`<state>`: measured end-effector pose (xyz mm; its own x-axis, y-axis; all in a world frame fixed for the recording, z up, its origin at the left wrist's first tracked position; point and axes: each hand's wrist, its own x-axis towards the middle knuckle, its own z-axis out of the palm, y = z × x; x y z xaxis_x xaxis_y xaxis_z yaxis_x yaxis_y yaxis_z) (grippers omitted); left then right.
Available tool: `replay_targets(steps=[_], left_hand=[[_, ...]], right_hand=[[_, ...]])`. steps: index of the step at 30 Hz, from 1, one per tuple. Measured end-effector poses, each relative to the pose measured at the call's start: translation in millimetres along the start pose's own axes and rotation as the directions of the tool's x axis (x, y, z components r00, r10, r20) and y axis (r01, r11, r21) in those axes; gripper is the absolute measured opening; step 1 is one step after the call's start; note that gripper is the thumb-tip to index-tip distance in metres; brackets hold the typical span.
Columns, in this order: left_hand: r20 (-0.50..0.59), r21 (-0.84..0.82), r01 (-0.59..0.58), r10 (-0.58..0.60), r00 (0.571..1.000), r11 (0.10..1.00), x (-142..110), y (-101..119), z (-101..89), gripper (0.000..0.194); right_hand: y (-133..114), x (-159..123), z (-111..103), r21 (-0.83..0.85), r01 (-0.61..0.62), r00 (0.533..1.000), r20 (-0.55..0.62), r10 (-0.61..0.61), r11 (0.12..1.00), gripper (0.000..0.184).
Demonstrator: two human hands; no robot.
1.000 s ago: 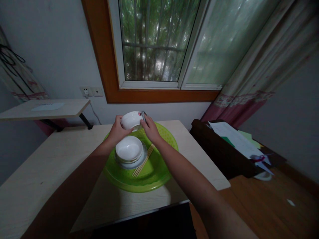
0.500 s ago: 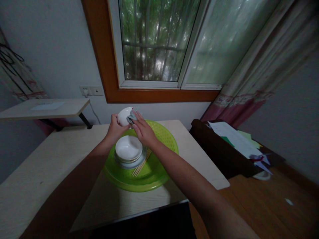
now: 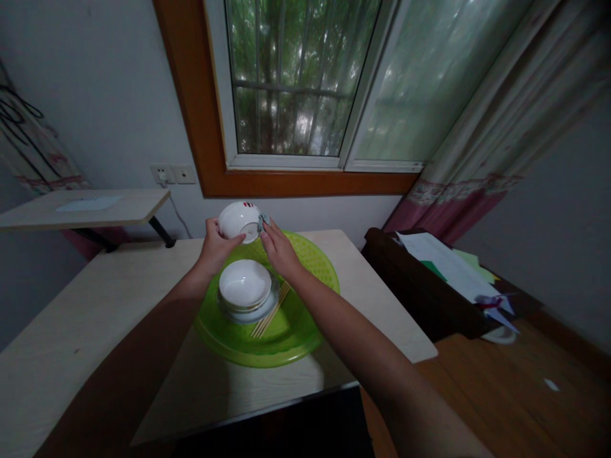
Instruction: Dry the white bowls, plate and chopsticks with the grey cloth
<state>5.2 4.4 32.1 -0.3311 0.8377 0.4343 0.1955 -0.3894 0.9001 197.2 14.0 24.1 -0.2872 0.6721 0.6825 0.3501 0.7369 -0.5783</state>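
My left hand is closed on a small white bowl with red marks, held tilted above the far part of a green round tray. My right hand is closed on a small grey-green cloth pressed against the bowl's right side. Below both hands a white bowl sits stacked on a plate in the tray. A pair of wooden chopsticks lies next to the stack on its right.
The tray rests on a pale wooden table under a window. A small side table stands at the left. A dark low cabinet with papers is at the right, with wooden floor beyond.
The held bowl has shifted slightly left and turned in my left hand. My right hand with the cloth has moved across the bowl and back to its right side.
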Motion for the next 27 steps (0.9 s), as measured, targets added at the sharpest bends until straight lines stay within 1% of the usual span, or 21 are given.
replay_targets(steps=[2,4,8,10,12,14,16,18,21,23,25,27], left_hand=[[0.004,0.008,-0.006,0.006,1.000,1.000,0.1,-1.1,0.1,0.071],[0.007,0.027,-0.012,0.012,1.000,1.000,0.3,-3.2,0.5,0.070],[0.032,0.083,-0.015,0.013,0.999,0.996,0.5,-6.3,1.6,0.068],[0.041,0.079,-0.013,0.010,0.999,0.997,0.3,-5.4,2.4,0.068],[0.044,0.046,-0.005,0.003,0.999,0.999,-0.1,-3.8,3.2,0.068],[0.049,0.008,0.004,-0.005,0.999,1.000,-0.3,-3.2,3.7,0.068],[0.055,-0.017,0.012,-0.011,0.998,1.000,-0.4,-4.3,3.7,0.068],[0.072,-0.038,0.023,-0.020,0.997,0.999,-0.8,-6.3,3.1,0.069],[0.123,-0.095,0.043,-0.031,0.992,0.995,-2.9,-7.0,1.9,0.068],[0.162,-0.146,0.059,-0.035,0.986,0.988,-5.1,-5.6,1.3,0.068],[0.208,-0.201,0.078,-0.035,0.977,0.977,-7.1,-4.3,1.2,0.068],[0.246,-0.242,0.085,-0.024,0.969,0.967,-8.1,-4.6,1.7,0.069]], right_hand=[[-4.2,-0.4,-1.1,-0.027,0.048,0.999,0.017,-0.047,0.998,0.051],[-10.6,-0.6,-2.8,-0.065,0.123,0.991,0.052,-0.120,0.990,0.049],[-22.5,-0.6,-4.9,-0.134,0.259,0.962,0.129,-0.242,0.957,0.045],[-25.2,-0.2,-5.2,-0.139,0.304,0.946,0.164,-0.281,0.942,0.045],[-24.5,0.6,-5.4,-0.127,0.308,0.944,0.161,-0.287,0.943,0.045],[-20.5,1.7,-5.8,-0.106,0.256,0.962,0.120,-0.243,0.961,0.046],[-13.6,2.8,-6.3,-0.070,0.158,0.986,0.063,-0.154,0.985,0.050],[-5.3,3.9,-6.8,-0.021,0.050,0.999,0.016,-0.050,0.999,0.059],[5.7,5.1,-6.8,0.055,-0.080,0.996,-0.025,0.081,0.995,0.076],[10.3,5.3,-6.2,0.094,-0.137,0.989,-0.034,0.141,0.986,0.085],[12.7,5.1,-5.4,0.117,-0.168,0.984,-0.037,0.173,0.979,0.090],[13.2,4.8,-5.1,0.125,-0.170,0.983,-0.049,0.177,0.978,0.090]])
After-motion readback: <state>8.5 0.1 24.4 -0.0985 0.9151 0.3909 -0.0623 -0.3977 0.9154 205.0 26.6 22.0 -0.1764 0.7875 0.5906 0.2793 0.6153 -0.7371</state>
